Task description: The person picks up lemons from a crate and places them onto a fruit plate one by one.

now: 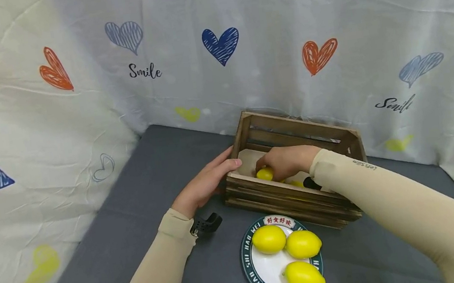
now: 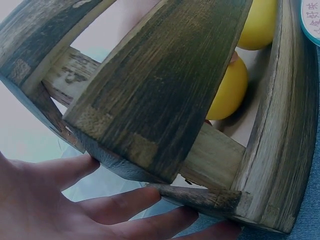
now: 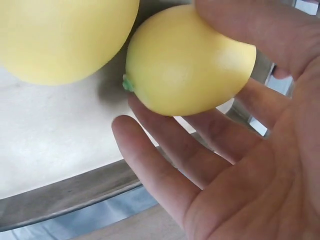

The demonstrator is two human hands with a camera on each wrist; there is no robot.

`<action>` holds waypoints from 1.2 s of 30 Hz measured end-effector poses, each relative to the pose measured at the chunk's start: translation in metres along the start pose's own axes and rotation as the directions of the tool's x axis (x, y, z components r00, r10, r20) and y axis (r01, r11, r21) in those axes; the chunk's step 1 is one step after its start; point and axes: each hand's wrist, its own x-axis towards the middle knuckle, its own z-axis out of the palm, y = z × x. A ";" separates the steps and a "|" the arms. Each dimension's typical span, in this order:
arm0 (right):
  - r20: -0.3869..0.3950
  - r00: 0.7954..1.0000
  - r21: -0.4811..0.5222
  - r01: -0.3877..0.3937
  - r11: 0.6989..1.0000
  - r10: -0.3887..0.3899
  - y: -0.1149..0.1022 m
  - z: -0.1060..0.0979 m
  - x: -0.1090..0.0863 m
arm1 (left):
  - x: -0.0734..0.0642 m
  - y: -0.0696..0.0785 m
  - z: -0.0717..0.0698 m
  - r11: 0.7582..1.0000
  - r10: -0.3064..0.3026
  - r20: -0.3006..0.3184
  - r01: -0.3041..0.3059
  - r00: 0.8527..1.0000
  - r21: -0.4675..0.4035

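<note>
A slatted wooden crate [image 1: 294,204] stands at the back, lined with a pale sheet. Inside it my right hand [image 1: 290,159] holds a lemon [image 1: 264,173]; the right wrist view shows my thumb over this lemon [image 3: 185,65] and my fingers curved beneath it. Another lemon [image 3: 60,35] lies beside it, partly out of frame. My left hand [image 1: 202,184] touches the crate's left end, its fingers [image 2: 127,205] extended along the wood in the left wrist view. Through the gap between slats, lemons [image 2: 230,92] are partly visible.
In front of the crate sits a white plate with a green lettered rim [image 1: 248,261], carrying three lemons [image 1: 303,244]. Grey cloth [image 1: 141,204] covers the table. A white curtain printed with hearts [image 1: 262,9] hangs close behind the crate and along the left.
</note>
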 end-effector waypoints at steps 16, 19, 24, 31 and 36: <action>-0.175 0.985 -0.035 -0.016 0.999 0.009 0.003 -0.018 -0.044 | 0.003 -0.001 0.000 1.000 -0.001 0.017 0.001 1.000 0.021; -0.215 0.977 -0.047 -0.013 0.999 0.003 -0.002 -0.024 -0.059 | 0.004 -0.001 -0.001 1.000 -0.003 0.014 0.003 1.000 0.021; -0.269 0.963 -0.052 -0.025 0.998 0.010 -0.009 -0.028 -0.083 | 0.005 -0.002 -0.001 1.000 -0.003 0.015 0.003 1.000 0.007; -0.321 0.947 -0.050 -0.029 0.998 0.012 -0.018 -0.027 -0.111 | 0.006 -0.002 -0.003 1.000 0.007 0.014 -0.007 1.000 -0.011; -0.344 0.937 -0.040 -0.078 0.996 0.060 -0.030 -0.026 -0.138 | 0.008 -0.001 -0.001 1.000 0.014 0.026 -0.014 1.000 -0.014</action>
